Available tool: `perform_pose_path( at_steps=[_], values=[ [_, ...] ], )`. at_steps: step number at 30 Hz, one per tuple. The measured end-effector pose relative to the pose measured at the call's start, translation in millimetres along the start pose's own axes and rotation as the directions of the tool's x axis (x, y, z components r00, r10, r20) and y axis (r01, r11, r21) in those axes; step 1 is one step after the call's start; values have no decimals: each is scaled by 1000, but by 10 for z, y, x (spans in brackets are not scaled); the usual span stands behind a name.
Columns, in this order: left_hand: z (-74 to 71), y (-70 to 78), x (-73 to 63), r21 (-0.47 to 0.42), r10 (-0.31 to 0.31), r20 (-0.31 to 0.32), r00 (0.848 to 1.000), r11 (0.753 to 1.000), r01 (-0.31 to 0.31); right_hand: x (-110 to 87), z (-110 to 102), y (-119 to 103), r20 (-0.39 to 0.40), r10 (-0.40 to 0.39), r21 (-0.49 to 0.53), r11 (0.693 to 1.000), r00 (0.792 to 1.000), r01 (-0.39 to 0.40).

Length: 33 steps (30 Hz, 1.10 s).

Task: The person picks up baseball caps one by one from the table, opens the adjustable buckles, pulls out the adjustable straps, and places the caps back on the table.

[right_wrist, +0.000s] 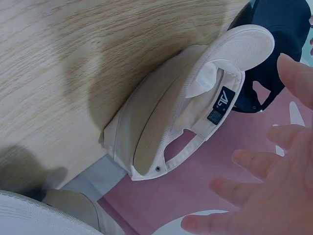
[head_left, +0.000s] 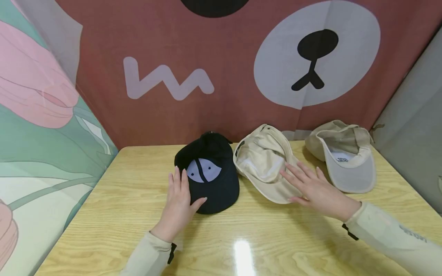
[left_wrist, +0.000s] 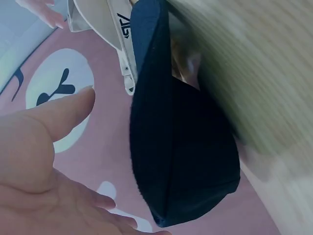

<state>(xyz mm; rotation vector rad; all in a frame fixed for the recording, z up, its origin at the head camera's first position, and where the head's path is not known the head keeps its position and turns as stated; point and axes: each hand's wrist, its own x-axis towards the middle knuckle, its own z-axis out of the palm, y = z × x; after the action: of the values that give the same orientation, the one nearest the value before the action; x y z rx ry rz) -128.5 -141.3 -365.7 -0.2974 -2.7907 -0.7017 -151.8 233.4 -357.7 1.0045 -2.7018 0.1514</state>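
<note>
A black baseball cap [head_left: 221, 193] lies upside down on the table, its lining showing pale lilac patches. Over its left edge is my left hand [head_left: 177, 207], fingers straight and thumb spread toward the brim. In the left wrist view a gap shows between that hand and the black cap [left_wrist: 186, 152]. Right of it, a cream cap [head_left: 262, 155] also lies crown down, with a dark label inside its band [right_wrist: 221, 105]. My right hand [head_left: 317, 191] hovers by its brim with fingers spread. Neither hand grips anything.
A third cap, beige with a greyish brim [head_left: 352, 176], lies upturned at the right, beyond my right hand. All three are along the back edge of the wooden table [head_left: 138, 191]. A brown cloth [head_left: 228, 111] with a cartoon print hangs directly behind.
</note>
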Motion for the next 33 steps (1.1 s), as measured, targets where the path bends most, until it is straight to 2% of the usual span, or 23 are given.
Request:
perform_pose_path(
  at_steps=[3, 6, 8, 12, 15, 20, 29, 33],
  values=[
    [9, -6, 19, -42, -76, 40, 996, 996, 77, -3, 11, 4, -1, -3, 1, 1000, 1000, 3],
    [22, -17, 31, -135, -170, 73, 983, 975, 179, 2, 15, -6, 0, -6, 6, 1000, 1000, 6],
    [34, -26, 45, -219, -241, 102, 965, 941, 258, 3, 13, -15, 10, -2, 14, 1000, 1000, 2],
    [43, -63, 82, -397, -333, 156, 930, 841, 368, -3, 7, -40, 31, 16, 28, 999, 999, -17],
    [40, -104, 108, -467, -344, 193, 919, 791, 395, -8, 10, -52, 37, 25, 37, 999, 999, -26],
    [62, -159, 136, -531, -339, 232, 912, 741, 411, -20, 31, -55, 34, 25, 48, 998, 999, -27],
    [66, -173, 118, -649, -375, 237, 896, 625, 433, -25, 54, -82, 17, 14, 50, 999, 1000, -15],
    [64, -172, 94, -707, -369, 243, 897, 566, 424, -16, 72, -92, 4, 4, 64, 998, 1000, -4]
  ],
)
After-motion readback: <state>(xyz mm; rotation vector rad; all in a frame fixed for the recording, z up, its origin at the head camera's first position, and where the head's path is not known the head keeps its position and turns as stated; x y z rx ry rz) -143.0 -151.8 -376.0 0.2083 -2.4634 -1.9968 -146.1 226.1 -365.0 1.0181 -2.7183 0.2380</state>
